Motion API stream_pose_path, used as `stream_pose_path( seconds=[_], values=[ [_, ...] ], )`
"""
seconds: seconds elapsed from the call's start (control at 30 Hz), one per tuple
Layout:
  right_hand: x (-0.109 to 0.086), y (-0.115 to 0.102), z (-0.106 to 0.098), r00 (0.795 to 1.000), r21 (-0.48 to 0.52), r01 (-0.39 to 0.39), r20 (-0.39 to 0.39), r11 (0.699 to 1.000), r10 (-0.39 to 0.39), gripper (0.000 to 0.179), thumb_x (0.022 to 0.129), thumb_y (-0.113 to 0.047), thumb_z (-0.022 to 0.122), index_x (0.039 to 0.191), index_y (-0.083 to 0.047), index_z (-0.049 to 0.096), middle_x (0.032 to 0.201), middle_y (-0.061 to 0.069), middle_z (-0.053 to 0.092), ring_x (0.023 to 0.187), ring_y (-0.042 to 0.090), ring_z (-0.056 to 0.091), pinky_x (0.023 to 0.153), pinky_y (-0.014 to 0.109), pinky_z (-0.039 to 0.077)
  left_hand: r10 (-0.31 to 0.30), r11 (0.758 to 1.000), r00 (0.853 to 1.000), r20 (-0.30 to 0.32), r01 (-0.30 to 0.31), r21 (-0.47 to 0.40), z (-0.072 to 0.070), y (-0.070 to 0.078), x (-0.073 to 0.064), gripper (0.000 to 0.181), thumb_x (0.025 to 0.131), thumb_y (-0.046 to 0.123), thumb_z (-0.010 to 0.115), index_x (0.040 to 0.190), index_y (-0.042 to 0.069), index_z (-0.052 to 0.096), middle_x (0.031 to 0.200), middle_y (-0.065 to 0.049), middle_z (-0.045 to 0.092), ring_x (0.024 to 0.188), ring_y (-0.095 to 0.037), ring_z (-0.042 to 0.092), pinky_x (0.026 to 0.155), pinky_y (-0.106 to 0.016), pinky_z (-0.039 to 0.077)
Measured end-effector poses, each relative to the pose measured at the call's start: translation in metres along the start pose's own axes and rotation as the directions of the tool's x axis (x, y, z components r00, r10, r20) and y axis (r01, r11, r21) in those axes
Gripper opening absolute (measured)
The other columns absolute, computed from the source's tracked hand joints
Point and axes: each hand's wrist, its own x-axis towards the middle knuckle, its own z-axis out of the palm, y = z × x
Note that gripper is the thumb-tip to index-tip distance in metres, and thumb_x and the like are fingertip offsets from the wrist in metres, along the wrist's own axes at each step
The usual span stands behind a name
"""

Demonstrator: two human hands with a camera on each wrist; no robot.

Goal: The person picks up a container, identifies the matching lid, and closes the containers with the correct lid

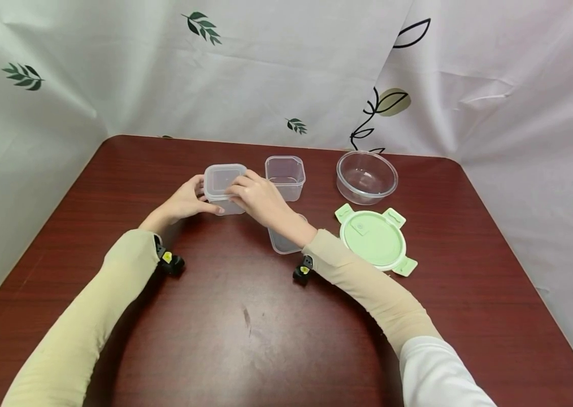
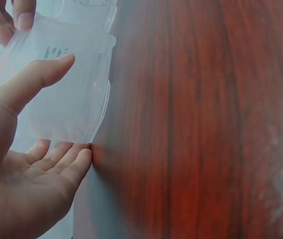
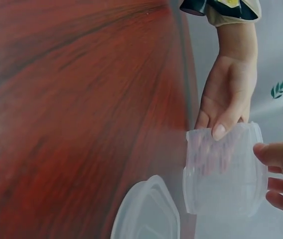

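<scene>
Translucent plastic forms the lidded container [image 1: 234, 206] held in the left hand [image 1: 185, 199]: its thumb lies along the near wall and its fingers curl about the left side, so the hand grips the box between them. The left forearm reaches forward and inward, the palm turned toward the container. From the opposite side, the right forearm slants across, and the right hand [image 1: 261, 198] bends over the top with its fingertips touching the right part of the frosted lid [image 1: 221, 176]; whether they pinch its edge or merely rest on it, I cannot tell. The lid is square with rounded corners and lies over the container's mouth.

Just right of the grip, past the right fingers, stands an uncovered container [image 1: 291, 194], clear, smooth and round-cornered. Nearer the person than the grip, a loose translucent lid [image 1: 281, 243] lies flat, partly hidden by the right wrist. Well to the right of both hands are a clear round bowl [image 1: 363, 195] with a thick rim and, nearer the person, a pale green round lid [image 1: 379, 243] with tabs jutting from its edge. Beneath everything is a glossy, reddish-brown wood-grained table [image 1: 205, 339].
</scene>
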Motion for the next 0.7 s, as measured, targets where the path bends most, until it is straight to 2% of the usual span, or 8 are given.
stream_pose_path(
  seconds=[0.2,0.33,0.4,0.5,0.6,0.7],
  values=[
    [0.006,0.0,-0.003,0.998,0.025,-0.046,0.043,0.999,0.045,0.022,0.094,-0.027,0.063,0.108,-0.014,0.074,0.105,0.0,0.07,0.099,0.017,0.058,0.082,0.024,0.052,0.001,1.0,1.0,0.001,-0.001,-0.004,0.0,0.0,-0.001,0.087,0.081,0.005,0.074,0.147,-0.002,0.018,0.144,-0.023,0.037,0.13,-0.033,0.044,0.108,-0.042,0.04],
    [0.013,0.002,-0.003,0.99,0.067,-0.118,0.086,0.991,0.112,0.031,0.098,-0.03,0.054,0.121,-0.014,0.067,0.12,0.0,0.067,0.109,0.016,0.056,0.092,0.025,0.049,0.006,1.0,1.0,0.003,-0.006,-0.012,0.001,0.0,-0.002,0.089,0.081,0.005,0.074,0.148,-0.002,0.017,0.145,-0.023,0.036,0.132,-0.034,0.043,0.109,-0.043,0.039],
    [0.016,0.003,-0.002,0.981,0.083,-0.153,0.136,0.985,0.141,0.037,0.1,-0.031,0.049,0.131,-0.013,0.06,0.132,0.001,0.062,0.121,0.016,0.053,0.102,0.026,0.043,0.011,1.0,1.0,0.002,-0.011,-0.018,0.001,0.001,-0.002,0.09,0.08,0.004,0.074,0.149,-0.003,0.016,0.146,-0.023,0.035,0.133,-0.034,0.041,0.111,-0.046,0.036],
    [0.021,0.005,0.002,0.962,0.083,-0.173,0.229,0.981,0.15,0.046,0.102,-0.033,0.044,0.142,-0.011,0.047,0.146,0.004,0.049,0.137,0.019,0.041,0.116,0.027,0.029,0.014,1.0,1.0,-0.001,-0.014,-0.017,0.001,0.001,-0.002,0.09,0.08,0.004,0.074,0.149,-0.003,0.016,0.147,-0.024,0.034,0.134,-0.035,0.04,0.113,-0.047,0.033],
    [0.026,0.007,0.006,0.942,0.058,-0.168,0.303,0.984,0.143,0.051,0.103,-0.035,0.04,0.147,-0.01,0.039,0.154,0.006,0.037,0.145,0.02,0.029,0.121,0.027,0.017,0.013,1.0,1.0,-0.002,-0.013,-0.016,0.001,0.0,-0.002,0.09,0.08,0.004,0.074,0.149,-0.004,0.015,0.147,-0.024,0.033,0.134,-0.035,0.04,0.112,-0.047,0.033],
    [0.03,0.007,0.008,0.923,0.044,-0.169,0.357,0.985,0.143,0.053,0.104,-0.037,0.037,0.15,-0.011,0.034,0.157,0.005,0.03,0.148,0.019,0.023,0.122,0.027,0.012,0.013,1.0,1.0,0.001,-0.013,-0.014,0.001,-0.001,-0.001,0.091,0.081,0.004,0.073,0.149,-0.004,0.015,0.147,-0.024,0.033,0.134,-0.035,0.04,0.113,-0.047,0.032]
  ],
)
